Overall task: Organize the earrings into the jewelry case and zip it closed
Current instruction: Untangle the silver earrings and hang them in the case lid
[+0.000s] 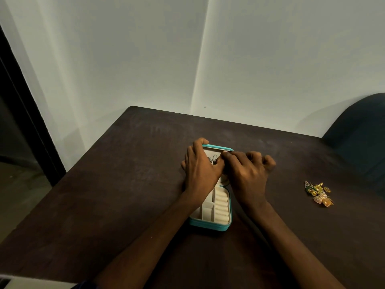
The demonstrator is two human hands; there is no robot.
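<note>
Earrings [318, 193] well right of both hands (left [201, 170] gripping the open jewelry case [210, 223], right [248, 174] pinching at its lid).

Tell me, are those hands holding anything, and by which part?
The left hand grips the open jewelry case by its lid's far left corner. The right hand seems to pinch an earring against the lid; exactly where is hidden.

Two bare forearms run from the lower edge to a bare left hand [200, 170] and a bare right hand [248, 176], with no rings, watch or bracelets showing, and no sleeve clearly visible.
</note>
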